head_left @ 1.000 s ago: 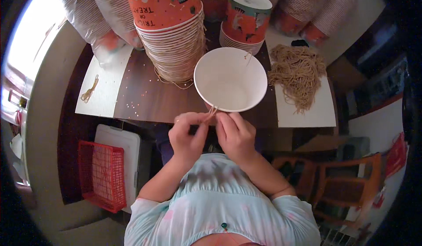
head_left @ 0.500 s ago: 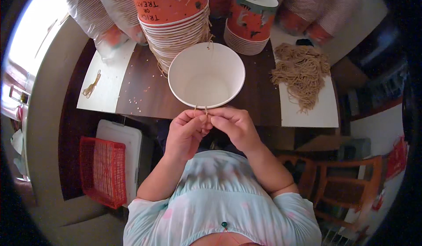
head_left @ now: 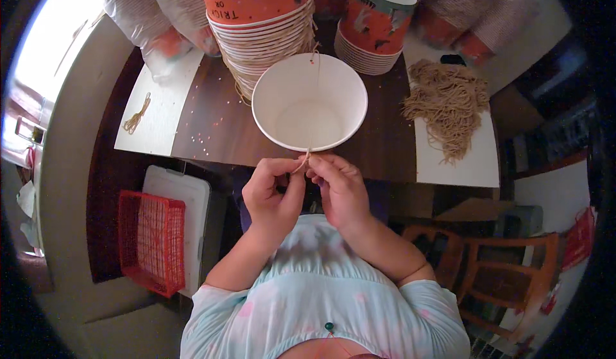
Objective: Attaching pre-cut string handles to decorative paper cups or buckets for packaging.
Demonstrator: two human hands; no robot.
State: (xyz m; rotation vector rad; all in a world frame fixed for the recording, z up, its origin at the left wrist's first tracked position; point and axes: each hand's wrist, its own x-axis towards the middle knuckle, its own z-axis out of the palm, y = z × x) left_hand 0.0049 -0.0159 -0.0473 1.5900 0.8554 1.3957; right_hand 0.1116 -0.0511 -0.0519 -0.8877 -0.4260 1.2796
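A paper bucket [head_left: 276,109], white inside, stands with its mouth toward me at the table's near edge. A tan twine [head_left: 308,153] comes through the near rim, and a thin line of it runs across the opening to the far rim. My left hand [head_left: 276,192] pinches the twine between thumb and forefinger just below the near rim. Right beside it, my right hand [head_left: 341,192] is closed on the same twine close to the rim. The fingers partly hide the twine's end, so a knot cannot be made out.
Behind the bucket rises a tall stack of orange printed buckets [head_left: 269,38] strung with twine. A shorter stack [head_left: 372,25] stands right of it. Loose cut twine [head_left: 449,105] lies at right, a small twine bunch [head_left: 136,116] at left. A red basket [head_left: 151,240] sits lower left.
The two strands seen apart at the near rim are now drawn together at one spot. My fingers have shifted along them, and a line of twine now spans the bucket's opening.
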